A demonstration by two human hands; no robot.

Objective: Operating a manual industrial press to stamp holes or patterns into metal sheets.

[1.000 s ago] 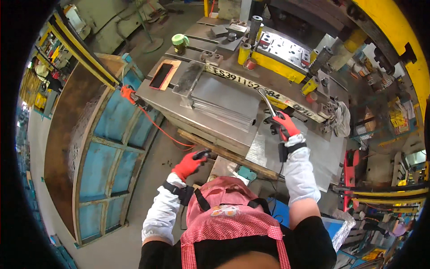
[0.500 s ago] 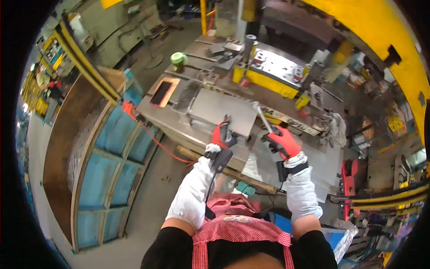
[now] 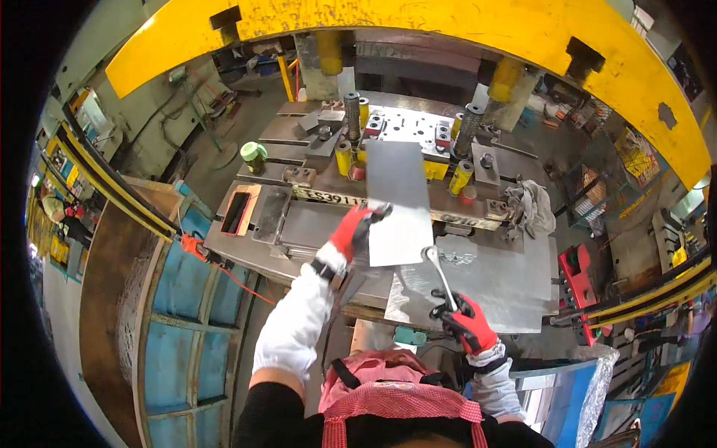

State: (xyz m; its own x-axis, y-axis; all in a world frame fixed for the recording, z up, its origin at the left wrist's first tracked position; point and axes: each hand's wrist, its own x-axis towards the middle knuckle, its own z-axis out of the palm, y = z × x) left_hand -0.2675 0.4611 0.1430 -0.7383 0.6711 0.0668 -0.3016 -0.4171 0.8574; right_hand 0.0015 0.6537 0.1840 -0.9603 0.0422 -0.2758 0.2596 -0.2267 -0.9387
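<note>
A grey rectangular metal sheet (image 3: 401, 201) is raised and tilted above the worktable, between me and the press die. My left hand (image 3: 354, 233), in a red and black glove, grips its left edge near the lower end. In my right hand (image 3: 467, 322), gloved alike, is a slim pale rod-like tool (image 3: 444, 282) with a round head. The round head is at the sheet's lower right corner; whether it touches, I cannot tell. Left of my left hand lies a stack of similar metal sheets (image 3: 315, 225).
The die (image 3: 411, 128) with yellow posts stands at the back, beneath a yellow press frame (image 3: 448, 19). A large flat metal plate (image 3: 497, 287) covers the table's right part, with a grey rag (image 3: 532, 209) behind. At left are a phone (image 3: 236, 213), a green-lidded cup (image 3: 254, 155) and a blue bin (image 3: 175, 299).
The top sheet has come off the stack, lifted and moved right in my left hand. My right hand with the tool has drawn lower, toward me. The head view has turned rightward.
</note>
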